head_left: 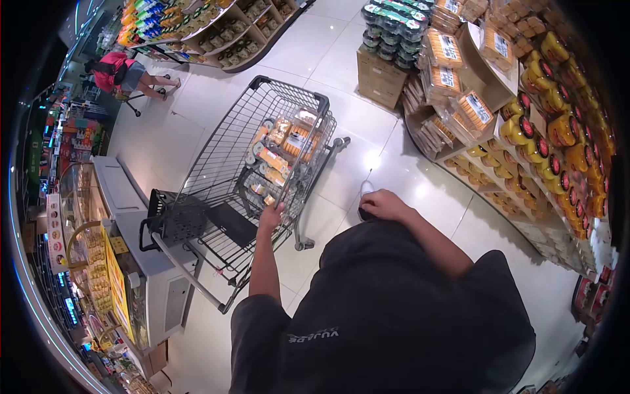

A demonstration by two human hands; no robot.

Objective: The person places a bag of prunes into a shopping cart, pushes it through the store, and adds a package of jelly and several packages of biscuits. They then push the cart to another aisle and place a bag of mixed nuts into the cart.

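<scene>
My left hand (270, 215) is closed on the side rim of a wire shopping cart (220, 138), which stands before me to the left. Several packaged foods lie in the cart's far part, among them a pack of orange-brown baked goods (299, 142) and clear plastic packs. A black folded seat panel (230, 224) shows near the cart's handle bar (187, 272). In front of my dark shirt, my right hand (384, 205) hangs with curled fingers; whether it holds anything is hidden.
Shelves of yellow-lidded jars (567, 141) and packaged baked goods (474, 113) line the right. A cardboard box (379, 79) carries stacked packs. At left stand a white display counter (161, 289) and, farther back, a person in pink (113, 71). Curved shelves (230, 36) rise behind the cart.
</scene>
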